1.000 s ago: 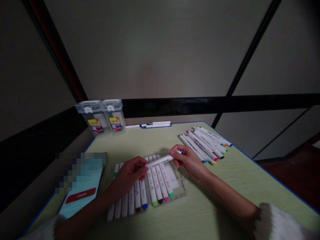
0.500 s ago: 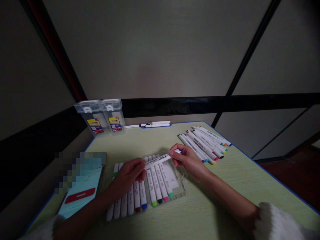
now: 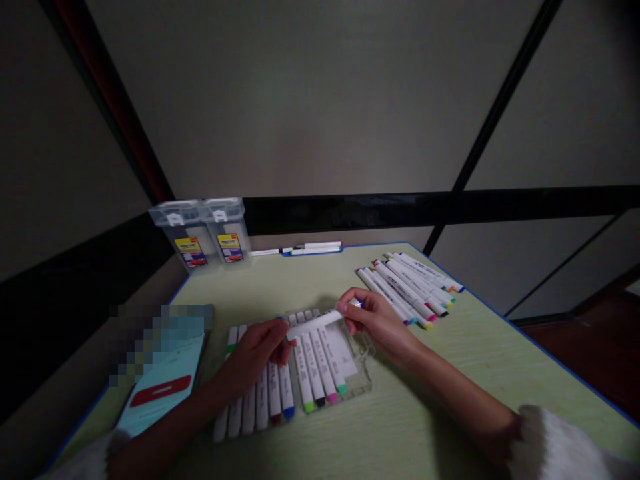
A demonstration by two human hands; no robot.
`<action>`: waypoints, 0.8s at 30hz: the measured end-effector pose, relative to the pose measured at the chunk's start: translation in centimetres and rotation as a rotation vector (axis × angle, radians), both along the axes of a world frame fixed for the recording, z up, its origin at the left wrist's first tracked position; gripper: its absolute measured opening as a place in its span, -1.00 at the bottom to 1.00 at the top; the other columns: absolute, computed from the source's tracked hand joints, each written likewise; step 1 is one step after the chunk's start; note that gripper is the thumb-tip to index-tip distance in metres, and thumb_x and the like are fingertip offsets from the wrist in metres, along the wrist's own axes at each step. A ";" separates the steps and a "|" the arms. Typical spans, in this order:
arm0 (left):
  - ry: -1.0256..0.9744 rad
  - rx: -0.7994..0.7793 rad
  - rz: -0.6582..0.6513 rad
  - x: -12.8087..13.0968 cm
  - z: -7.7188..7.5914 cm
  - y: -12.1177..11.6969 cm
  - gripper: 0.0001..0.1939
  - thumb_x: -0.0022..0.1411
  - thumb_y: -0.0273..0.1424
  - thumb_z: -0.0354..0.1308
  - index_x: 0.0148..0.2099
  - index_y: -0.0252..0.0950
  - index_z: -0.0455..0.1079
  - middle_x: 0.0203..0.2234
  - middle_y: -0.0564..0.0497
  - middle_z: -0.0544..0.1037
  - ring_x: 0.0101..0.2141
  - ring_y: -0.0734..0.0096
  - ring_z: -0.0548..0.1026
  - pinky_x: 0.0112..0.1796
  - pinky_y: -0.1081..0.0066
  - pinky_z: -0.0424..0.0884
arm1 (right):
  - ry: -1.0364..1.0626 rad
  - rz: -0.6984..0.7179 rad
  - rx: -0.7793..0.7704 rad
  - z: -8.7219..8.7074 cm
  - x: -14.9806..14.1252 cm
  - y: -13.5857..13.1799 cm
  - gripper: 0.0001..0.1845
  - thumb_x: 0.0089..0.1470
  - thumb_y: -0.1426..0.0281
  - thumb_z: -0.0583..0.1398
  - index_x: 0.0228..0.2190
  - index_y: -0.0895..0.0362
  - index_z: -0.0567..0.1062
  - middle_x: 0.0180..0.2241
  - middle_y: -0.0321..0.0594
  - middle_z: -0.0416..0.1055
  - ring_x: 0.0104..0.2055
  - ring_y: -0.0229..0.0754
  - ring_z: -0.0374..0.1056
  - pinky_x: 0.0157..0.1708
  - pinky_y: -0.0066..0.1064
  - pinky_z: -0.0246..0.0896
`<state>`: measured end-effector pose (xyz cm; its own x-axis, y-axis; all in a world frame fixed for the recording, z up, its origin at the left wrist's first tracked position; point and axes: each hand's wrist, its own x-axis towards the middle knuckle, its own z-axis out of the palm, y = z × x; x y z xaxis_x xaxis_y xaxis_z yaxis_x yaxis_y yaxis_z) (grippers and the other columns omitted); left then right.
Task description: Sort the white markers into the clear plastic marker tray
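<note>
A white marker pen (image 3: 316,323) with a blue-violet end is held level between my two hands. My left hand (image 3: 260,347) pinches its left end, fingers closed. At its right end, near the coloured tip, my right hand (image 3: 367,313) grips it between thumb and fingers. Below lies a clear plastic case (image 3: 363,387) with white markers in rows; lime, black, pink and green tips (image 3: 341,389) show on its right side. Blue and dark red tips show farther left in the row. My left hand and forearm hide part of the left row (image 3: 249,413).
Loose markers (image 3: 410,287) lie in a spread group at the back right. Two clear lidded boxes (image 3: 220,233) stand at the back left. A few pens (image 3: 315,247) rest along the table's far edge. A phone (image 3: 165,380) with a lit screen lies at left.
The marker has been rolled about its length: its printed lettering faced up before, and now a mostly plain white side shows. Both hands stay in nearly the same place.
</note>
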<state>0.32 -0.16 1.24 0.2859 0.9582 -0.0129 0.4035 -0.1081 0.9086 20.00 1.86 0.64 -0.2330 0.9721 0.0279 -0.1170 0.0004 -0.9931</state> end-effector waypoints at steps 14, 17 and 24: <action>-0.121 -0.007 -0.002 -0.2 -0.5 0.4 -0.82 0.07 -0.31 -0.05 -0.41 -0.31 0.26 -0.72 0.18 0.28 -0.65 0.55 0.22 -0.57 0.53 0.16 | -0.030 -0.012 0.014 -0.1 0.1 0.1 -0.76 -0.12 0.27 0.19 -0.61 0.17 0.31 -0.80 -0.41 0.20 -0.71 -0.42 -0.06 -0.65 -0.48 -0.27; -0.183 -0.015 -0.001 -0.2 -0.7 0.5 -0.83 0.03 -0.34 -0.01 -0.34 -0.32 0.25 -0.70 0.19 0.29 -0.62 0.55 0.25 -0.55 0.53 0.18 | -0.019 -0.015 0.001 -0.3 0.1 0.1 -0.74 -0.12 0.25 0.18 -0.62 0.17 0.30 -0.82 -0.42 0.19 -0.72 -0.42 -0.07 -0.65 -0.48 -0.28; -0.167 -0.070 -0.004 -0.2 -0.8 0.6 -0.84 -0.06 -0.41 0.06 -0.35 -0.32 0.24 -0.64 0.17 0.33 -0.60 0.55 0.27 -0.57 0.54 0.17 | -0.024 -0.024 -0.004 0.0 0.0 0.1 -0.72 -0.14 0.23 0.20 -0.63 0.16 0.29 -0.82 -0.43 0.18 -0.73 -0.42 -0.07 -0.66 -0.48 -0.28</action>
<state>0.16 0.39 0.47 0.2935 0.9554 -0.0312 0.2461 -0.0439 0.9683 19.98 1.93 0.65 -0.2104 0.9774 0.0190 -0.0931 -0.0007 -0.9957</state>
